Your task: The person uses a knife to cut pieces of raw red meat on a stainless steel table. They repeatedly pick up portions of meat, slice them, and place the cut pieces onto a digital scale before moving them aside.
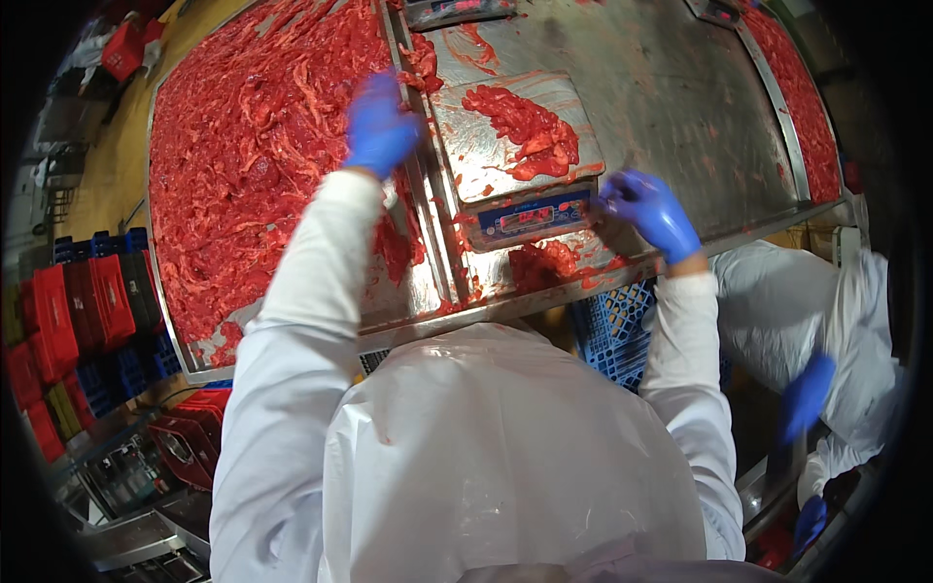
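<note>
My left hand (381, 128), in a blue glove, hangs above the right edge of a broad bed of raw red meat strips (258, 146), beside the metal divider. Motion smears its fingers, so their shape is unclear. On the steel plate of a bench scale (465, 175) lies a small heap of meat strips (525, 131). The scale's blue front panel with its lit display (532, 218) faces me. My right hand (649, 212), also blue-gloved, is by the panel's right end with its fingers curled together. Whatever may be in them is hidden.
Meat scraps (544, 262) lie before the scale. A second scale (457, 10) stands beyond it. More meat (792, 92) fills a tray at far right. A blue crate (614, 335) is under the table. A co-worker's blue-gloved hand (809, 394) is at right; red crates (92, 301) are stacked left.
</note>
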The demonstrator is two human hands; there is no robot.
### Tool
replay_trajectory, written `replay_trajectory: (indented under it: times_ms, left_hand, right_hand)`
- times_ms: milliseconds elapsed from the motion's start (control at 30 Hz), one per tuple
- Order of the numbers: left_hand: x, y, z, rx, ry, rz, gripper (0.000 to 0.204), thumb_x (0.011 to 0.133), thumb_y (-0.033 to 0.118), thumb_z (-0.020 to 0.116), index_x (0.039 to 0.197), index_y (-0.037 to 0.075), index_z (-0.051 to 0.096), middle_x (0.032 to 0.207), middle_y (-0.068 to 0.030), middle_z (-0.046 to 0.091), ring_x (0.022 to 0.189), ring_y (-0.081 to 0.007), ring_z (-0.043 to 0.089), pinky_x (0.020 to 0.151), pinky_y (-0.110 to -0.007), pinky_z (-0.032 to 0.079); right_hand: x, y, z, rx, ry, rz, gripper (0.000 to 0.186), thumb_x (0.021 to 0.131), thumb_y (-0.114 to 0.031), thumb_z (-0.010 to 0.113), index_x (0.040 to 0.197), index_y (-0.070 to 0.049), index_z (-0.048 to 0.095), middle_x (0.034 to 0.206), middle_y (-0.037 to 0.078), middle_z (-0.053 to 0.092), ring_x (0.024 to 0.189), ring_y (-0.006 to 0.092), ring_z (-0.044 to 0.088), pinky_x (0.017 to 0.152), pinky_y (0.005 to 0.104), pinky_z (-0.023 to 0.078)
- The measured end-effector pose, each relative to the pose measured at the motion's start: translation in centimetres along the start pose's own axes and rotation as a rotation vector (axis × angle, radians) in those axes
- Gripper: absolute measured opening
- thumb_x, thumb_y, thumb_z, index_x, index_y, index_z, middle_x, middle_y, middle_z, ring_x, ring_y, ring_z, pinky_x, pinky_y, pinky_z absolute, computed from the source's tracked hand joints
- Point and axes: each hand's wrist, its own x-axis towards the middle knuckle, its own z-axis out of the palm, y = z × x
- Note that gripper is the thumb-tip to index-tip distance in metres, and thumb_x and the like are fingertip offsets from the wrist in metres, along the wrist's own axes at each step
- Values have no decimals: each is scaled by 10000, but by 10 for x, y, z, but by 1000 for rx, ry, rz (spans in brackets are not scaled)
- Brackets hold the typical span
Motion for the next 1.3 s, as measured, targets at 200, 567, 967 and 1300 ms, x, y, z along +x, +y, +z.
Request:
replay_trajectory:
  times_ms: [200,567,967,1300]
  left_hand:
    - [-25,96,44,-821,-710,126,788,896,1,584,1644,77,347,1521,-221,567,1376,-332,570,1193,-377,396]
    - [-31,-138,-58,229,121,-452,861,819,492,810,1565,191,503,1579,-276,437,1472,-448,407,1211,-498,373]
    - [-163,-114,-35,131,-139,-522,573,831,353,826,1236,-20,668,1190,-247,683,1101,-381,688,955,-466,553]
    - [-97,-4,-42,-341,-507,-187,323,880,13,636,1199,49,670,896,-139,711,869,-299,715,784,-384,555]
  right_hand:
    - [73,-32,62,451,83,-88,194,911,-52,734,1095,-46,672,944,23,704,887,111,656,821,277,533]
    - [123,-34,87,-17,363,-293,537,954,-182,724,1436,-24,550,1393,192,637,1270,332,632,1074,407,499]
    - [-60,90,182,-425,422,-279,385,901,-185,786,1224,-22,655,1023,143,707,868,313,702,801,431,560]
    - [-55,72,183,-428,407,-143,413,878,-282,773,1205,-49,675,1009,143,725,913,337,717,816,447,568]
